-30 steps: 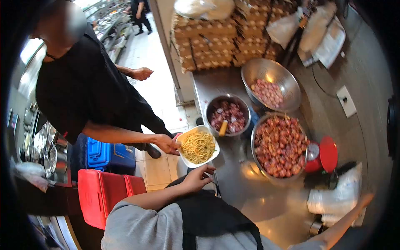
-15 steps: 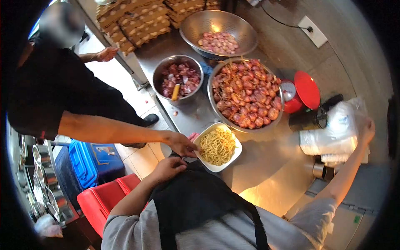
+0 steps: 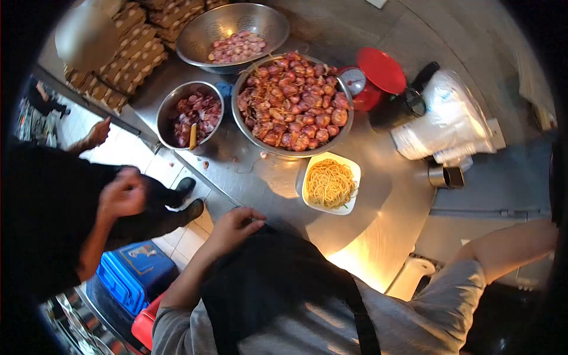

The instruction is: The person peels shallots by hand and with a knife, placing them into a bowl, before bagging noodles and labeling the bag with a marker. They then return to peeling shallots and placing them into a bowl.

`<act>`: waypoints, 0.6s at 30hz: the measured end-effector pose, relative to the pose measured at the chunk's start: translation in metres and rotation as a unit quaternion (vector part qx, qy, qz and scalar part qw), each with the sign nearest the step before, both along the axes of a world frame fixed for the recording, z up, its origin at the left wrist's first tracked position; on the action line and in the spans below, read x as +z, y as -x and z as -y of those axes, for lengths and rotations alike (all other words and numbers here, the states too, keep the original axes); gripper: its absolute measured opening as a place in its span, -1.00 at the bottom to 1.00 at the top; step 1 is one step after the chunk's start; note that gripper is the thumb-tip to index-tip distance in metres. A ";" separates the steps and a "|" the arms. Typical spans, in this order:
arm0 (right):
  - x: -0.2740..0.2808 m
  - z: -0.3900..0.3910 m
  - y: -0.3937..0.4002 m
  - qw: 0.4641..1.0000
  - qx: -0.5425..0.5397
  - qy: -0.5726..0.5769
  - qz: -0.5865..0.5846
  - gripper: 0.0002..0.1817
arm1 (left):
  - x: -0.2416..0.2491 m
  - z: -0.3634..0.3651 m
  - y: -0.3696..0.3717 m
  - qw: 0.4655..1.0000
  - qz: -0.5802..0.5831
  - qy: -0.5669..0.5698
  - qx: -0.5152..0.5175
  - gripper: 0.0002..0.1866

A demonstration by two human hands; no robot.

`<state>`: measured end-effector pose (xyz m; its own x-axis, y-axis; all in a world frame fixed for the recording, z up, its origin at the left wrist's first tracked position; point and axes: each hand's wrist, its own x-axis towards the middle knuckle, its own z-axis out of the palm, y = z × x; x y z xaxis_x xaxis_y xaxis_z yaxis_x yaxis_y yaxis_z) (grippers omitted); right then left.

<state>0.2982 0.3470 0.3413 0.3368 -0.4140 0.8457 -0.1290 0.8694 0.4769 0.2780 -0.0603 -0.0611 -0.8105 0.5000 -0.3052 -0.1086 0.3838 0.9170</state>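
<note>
The person's left hand (image 3: 234, 225) sits at the lower middle of the frame, fingers curled loosely against the top edge of the dark apron (image 3: 272, 290) at the chest, gripping nothing that can be made out. The right arm stretches off toward the right edge of the frame and its hand is out of view, so its state cannot be told. Nearest the left hand, up and to the right on the steel bench (image 3: 378, 219), stands a white square plate (image 3: 350, 204) heaped with yellow noodles (image 3: 329, 183), apart from the hand. Just above the plate is a large steel bowl (image 3: 241, 121) full of unpeeled shallots (image 3: 293, 100). To its left a smaller steel bowl (image 3: 167, 112) holds peelings and a knife handle (image 3: 193, 136), and at the top of the frame a colander (image 3: 201, 35) holds peeled shallots (image 3: 236, 46). A red kitchen scale (image 3: 378, 71) stands right of the big bowl, with a white plastic bag (image 3: 444, 124) beyond it. At the left of the frame a co-worker in black raises a closed hand (image 3: 121, 192) above a blue crate (image 3: 133, 275).
</note>
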 end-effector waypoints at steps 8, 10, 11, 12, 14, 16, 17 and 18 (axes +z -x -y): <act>-0.139 0.062 -0.128 0.881 0.161 0.430 0.110 -0.64 | 0.044 -0.067 0.049 0.939 0.080 -0.294 -0.156 -0.52; -0.185 0.084 -0.142 0.837 0.151 0.504 0.152 -0.64 | 0.055 -0.080 0.047 0.926 0.072 -0.338 -0.152 -0.40; -0.206 0.098 -0.147 0.816 0.144 0.534 0.171 -0.64 | 0.058 -0.087 0.044 0.916 0.079 -0.365 -0.150 -0.36; -0.227 0.110 -0.153 0.786 0.138 0.570 0.195 -0.64 | 0.056 -0.094 0.039 0.898 0.110 -0.399 -0.148 -0.34; -0.266 0.134 -0.160 0.714 0.124 0.644 0.246 -0.64 | 0.033 -0.098 0.038 0.865 0.152 -0.446 -0.172 -0.35; -0.302 0.158 -0.169 0.622 0.119 0.718 0.289 -0.64 | -0.019 -0.085 0.058 0.833 0.178 -0.469 -0.233 -0.39; -0.319 0.168 -0.172 0.573 0.124 0.751 0.304 -0.64 | -0.015 -0.079 0.063 0.847 0.179 -0.450 -0.219 -0.39; -0.335 0.179 -0.175 0.525 0.130 0.778 0.320 -0.64 | -0.012 -0.073 0.069 0.859 0.181 -0.432 -0.206 -0.38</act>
